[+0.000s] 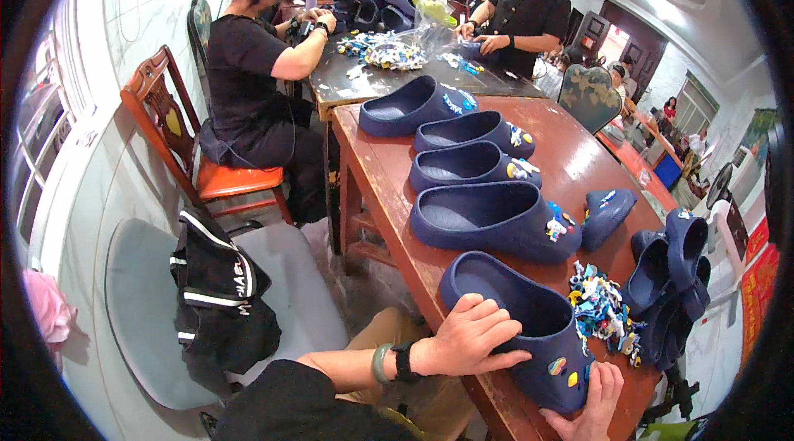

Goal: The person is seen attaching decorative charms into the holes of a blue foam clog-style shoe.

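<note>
A navy-blue clog (538,333) lies at the near edge of the red-brown table, its toe toward the lower right. My left hand (475,335) grips its near side, fingers over the opening's rim and thumb along the outside. With my right hand (591,410) I hold the toe between thumb and fingers. A rainbow-coloured charm (557,367) and a small yellow charm (572,379) sit on the clog's upper. Just beyond it is a heap of small colourful shoe charms (602,309). Another decorated clog (496,218) rests farther up the table.
Several more navy clogs stand in a row, and others are stacked (670,276) at the right edge. Two people work at a dark table (364,85) with charms and piled clogs. A grey chair (149,292) with a black garment (219,284) stands at left.
</note>
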`<state>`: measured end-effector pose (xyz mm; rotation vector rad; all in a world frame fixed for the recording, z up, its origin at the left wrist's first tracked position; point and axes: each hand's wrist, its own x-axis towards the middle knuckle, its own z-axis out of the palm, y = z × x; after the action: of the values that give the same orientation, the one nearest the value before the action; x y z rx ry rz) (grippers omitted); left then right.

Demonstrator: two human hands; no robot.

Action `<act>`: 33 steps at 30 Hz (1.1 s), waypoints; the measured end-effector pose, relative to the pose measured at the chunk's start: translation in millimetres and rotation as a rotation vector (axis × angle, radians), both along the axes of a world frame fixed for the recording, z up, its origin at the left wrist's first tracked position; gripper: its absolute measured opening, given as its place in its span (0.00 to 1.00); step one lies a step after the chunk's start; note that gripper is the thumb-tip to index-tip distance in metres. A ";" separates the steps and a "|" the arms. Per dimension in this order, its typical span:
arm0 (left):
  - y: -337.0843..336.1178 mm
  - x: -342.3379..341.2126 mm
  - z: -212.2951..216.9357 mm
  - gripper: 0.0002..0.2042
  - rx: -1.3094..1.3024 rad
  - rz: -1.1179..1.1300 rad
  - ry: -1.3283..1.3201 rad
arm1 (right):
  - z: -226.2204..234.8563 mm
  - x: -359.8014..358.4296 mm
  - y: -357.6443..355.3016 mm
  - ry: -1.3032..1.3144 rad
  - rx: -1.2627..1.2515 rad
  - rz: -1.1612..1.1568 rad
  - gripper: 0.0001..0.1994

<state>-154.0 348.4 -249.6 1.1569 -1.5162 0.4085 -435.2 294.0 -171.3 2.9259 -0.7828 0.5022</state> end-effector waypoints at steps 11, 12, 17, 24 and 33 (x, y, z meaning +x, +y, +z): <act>4.0 -0.3 -3.2 0.18 -0.013 0.009 0.012 | 0.0 3.5 9.4 0.028 0.056 -0.051 0.44; 5.8 0.5 -2.7 0.18 -0.008 0.016 0.007 | -0.4 3.8 10.5 0.029 0.060 -0.053 0.44; 0.0 -0.3 0.6 0.18 -0.015 -0.022 -0.009 | 1.2 -3.0 13.6 -0.035 0.099 -0.059 0.42; -2.6 4.4 2.8 0.17 0.055 0.027 -0.069 | -1.8 3.6 -0.6 -0.078 0.001 -0.068 0.43; 7.5 -4.1 57.4 0.15 0.343 -0.261 0.014 | -3.6 -5.6 1.8 -0.098 0.017 -0.069 0.41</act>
<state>-158.1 355.9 -192.2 1.1966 -1.7422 -0.0392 -440.8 295.8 -175.0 2.8970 -0.8998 0.6400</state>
